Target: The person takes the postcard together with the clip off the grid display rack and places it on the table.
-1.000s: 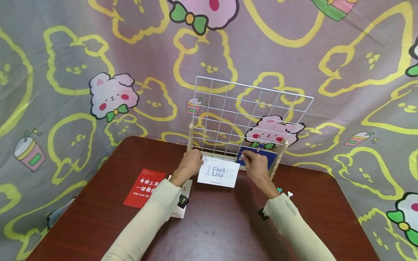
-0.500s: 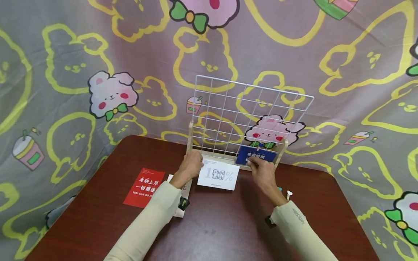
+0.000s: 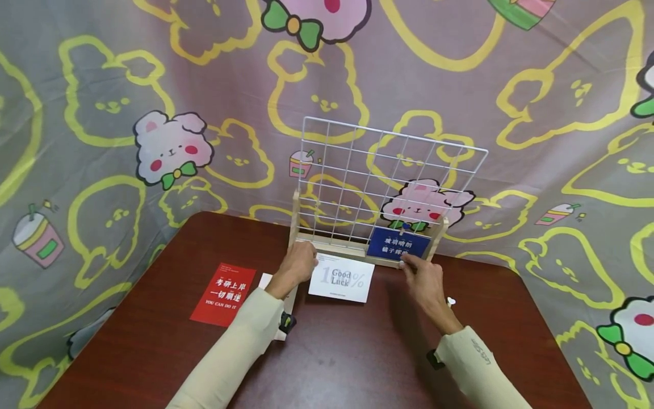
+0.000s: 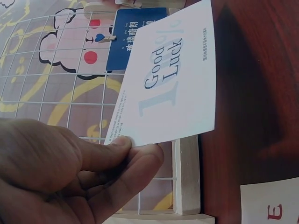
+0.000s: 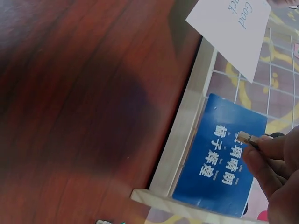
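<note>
My left hand (image 3: 298, 262) pinches a white "Good Luck" card (image 3: 340, 278) by its upper left corner, in front of a white wire grid (image 3: 347, 187). The left wrist view shows thumb and finger on that corner of the card (image 4: 173, 79). A blue card (image 3: 395, 245) hangs low on the grid's right side under a small clothespin with a blue heart (image 3: 405, 226). By this card's lower edge is my right hand (image 3: 425, 284). Between its thumb and finger is a small wooden clothespin (image 5: 244, 137), overlapping the blue card (image 5: 219, 158) in the right wrist view.
The grid stands in a wooden base (image 3: 329, 245) at the back of the brown table (image 3: 337, 369). A red card (image 3: 225, 293) lies to the left, and a cream card (image 4: 268, 205) lies partly under my left forearm. A white heart clip (image 3: 451, 301) is beside my right wrist.
My right hand has moved right and down from the blue card's front, uncovering its white lettering. My left hand keeps the white card nearly in place, slightly lower.
</note>
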A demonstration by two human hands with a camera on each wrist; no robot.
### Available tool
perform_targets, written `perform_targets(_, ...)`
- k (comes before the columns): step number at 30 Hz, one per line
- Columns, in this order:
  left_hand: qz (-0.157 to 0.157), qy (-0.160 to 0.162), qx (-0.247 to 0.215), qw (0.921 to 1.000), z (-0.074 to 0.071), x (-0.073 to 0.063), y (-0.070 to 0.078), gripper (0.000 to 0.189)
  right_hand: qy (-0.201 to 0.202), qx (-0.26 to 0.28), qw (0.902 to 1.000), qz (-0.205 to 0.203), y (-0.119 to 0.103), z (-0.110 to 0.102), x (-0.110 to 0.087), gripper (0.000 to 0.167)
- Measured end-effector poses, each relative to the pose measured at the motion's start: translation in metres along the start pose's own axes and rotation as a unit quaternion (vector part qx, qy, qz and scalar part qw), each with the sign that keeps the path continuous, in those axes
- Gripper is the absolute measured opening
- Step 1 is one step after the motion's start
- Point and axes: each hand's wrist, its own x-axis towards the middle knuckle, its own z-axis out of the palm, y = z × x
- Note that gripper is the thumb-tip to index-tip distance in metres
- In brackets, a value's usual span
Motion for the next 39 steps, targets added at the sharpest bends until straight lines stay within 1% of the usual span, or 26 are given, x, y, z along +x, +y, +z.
perform_targets(3, 0.000, -0.001, -0.004, 1.0000, 0.002, 0.000, -0.002, 0.033, -0.001, -0.004, 1.0000, 0.000, 0.003, -0.002, -0.003, 0.009)
perform_targets(8, 0.005, -0.004, 0.002, 1.0000, 0.003, -0.001, -0.003, 0.034, 0.000, -0.011, 0.9999, 0.002, 0.009, -0.007, -0.006, 0.006)
perform_targets(14, -0.019, -0.013, -0.010, 0.9997, 0.006, -0.002, -0.005, 0.033, -0.002, -0.012, 0.9998, 0.013, 0.015, -0.012, -0.011, 0.005)
perform_targets(21, -0.014, -0.015, -0.007, 0.9998, 0.010, -0.002, -0.007, 0.036, 0.004, -0.016, 0.9998, 0.013, 0.022, -0.018, -0.014, 0.005)
perform_targets(24, -0.017, -0.016, -0.007, 0.9997, 0.010, -0.002, -0.008, 0.038, 0.009, -0.019, 0.9997, 0.011, 0.027, -0.021, -0.016, 0.004)
perform_targets(27, -0.018, -0.012, -0.006, 0.9998, 0.010, -0.003, -0.008, 0.037, 0.015, -0.022, 0.9996, 0.008, 0.031, -0.024, -0.018, 0.008)
perform_targets(29, -0.019, -0.010, -0.008, 0.9997, 0.010, -0.003, -0.008, 0.037, 0.019, -0.022, 0.9995, 0.014, 0.034, -0.027, -0.020, 0.013)
perform_targets(32, -0.024, -0.013, -0.012, 0.9995, 0.012, -0.004, -0.008, 0.038, 0.023, -0.029, 0.9992, 0.016, 0.038, -0.030, -0.023, 0.015)
perform_targets(36, -0.042, -0.022, -0.020, 0.9987, 0.014, -0.004, -0.010, 0.042, 0.031, -0.034, 0.9988, 0.014, 0.043, -0.035, -0.027, 0.015)
perform_targets(39, -0.054, -0.021, -0.023, 0.9981, 0.015, -0.004, -0.012, 0.043, 0.027, -0.034, 0.9988, 0.021, 0.046, -0.037, -0.029, 0.015)
